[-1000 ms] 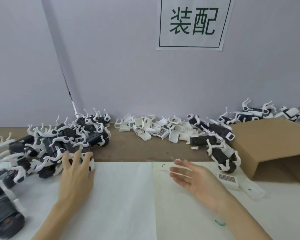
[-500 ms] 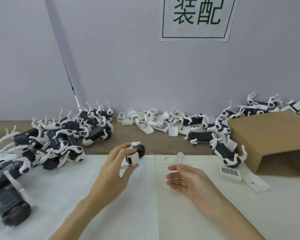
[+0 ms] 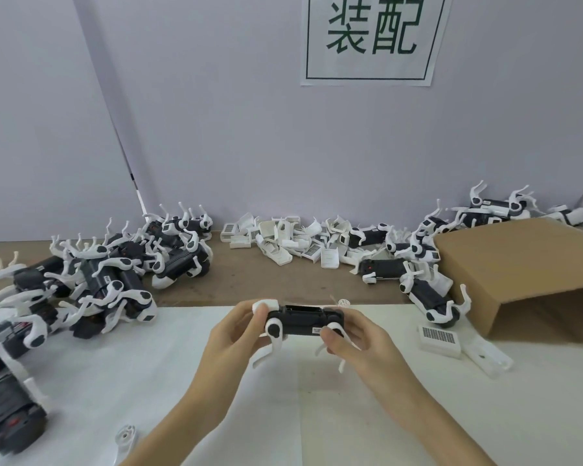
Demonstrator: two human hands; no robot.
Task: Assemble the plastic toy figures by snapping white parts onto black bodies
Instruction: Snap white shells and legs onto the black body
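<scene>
Both hands are on one toy figure (image 3: pixel 303 322) at the centre of the view, held just above the white sheet (image 3: pixel 148 381). The left hand (image 3: pixel 231 334) grips its left end, thumb over a white cap; the right hand (image 3: pixel 352 338) grips the right end, fingers curled round the black body. Top side open and facing up, white legs hanging below, one by each hand, toward 6 o'clock.

Out at 9 to 10 o'clock, a heap of assembled figures (image 3: pixel 115 274) with white legs sticking up. At 12 o'clock along the wall, the pile of loose white parts (image 3: pixel 293 243). At 2 o'clock more black bodies (image 3: pixel 414 264) lie mixed together, right beside a cardboard box (image 3: pixel 519 264) lying on its side. At 3 o'clock, a white barcoded part (image 3: pixel 440 338) sits on the sheet near the right hand. A small white piece (image 3: pixel 126 437) lies at 7 o'clock. Above, a paper sign (image 3: pixel 372 38) with green characters hangs on the wall
</scene>
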